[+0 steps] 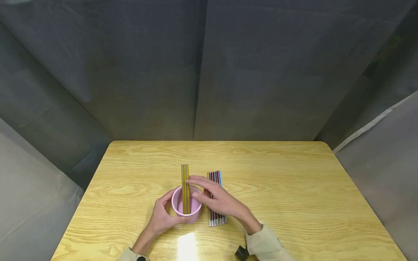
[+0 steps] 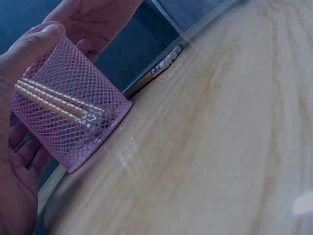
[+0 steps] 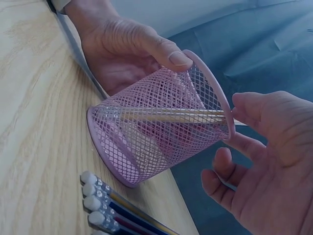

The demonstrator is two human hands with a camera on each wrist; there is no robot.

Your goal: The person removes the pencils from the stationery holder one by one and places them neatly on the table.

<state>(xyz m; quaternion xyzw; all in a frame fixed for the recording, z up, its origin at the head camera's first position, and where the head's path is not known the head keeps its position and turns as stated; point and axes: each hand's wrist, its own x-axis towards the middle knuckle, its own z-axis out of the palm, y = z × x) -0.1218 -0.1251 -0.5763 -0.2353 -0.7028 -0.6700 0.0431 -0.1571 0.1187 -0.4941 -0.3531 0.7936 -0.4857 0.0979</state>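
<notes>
My left hand [image 1: 164,214] grips a pink mesh pencil cup [image 2: 73,98] around its side, thumb at the rim. The cup stands on the table. Inside it, yellow pencils [image 1: 185,174] stand with their eraser ends down and lean against the rim nearest me. Over the cup's right side reaches my right hand [image 1: 220,197], its long fingers stretched toward the upper part of these pencils and the thumb held apart, close to the rim. In the right wrist view the other fingers [image 3: 225,171] of this hand hang loosely curled outside the cup.
Just right of the cup, partly under my right hand, several dark, red and blue pencils [image 1: 215,217] lie side by side, white erasers toward me. Wood-grain table [image 1: 294,181] extends around them. Grey curtains [image 1: 261,72] hang behind and at both sides.
</notes>
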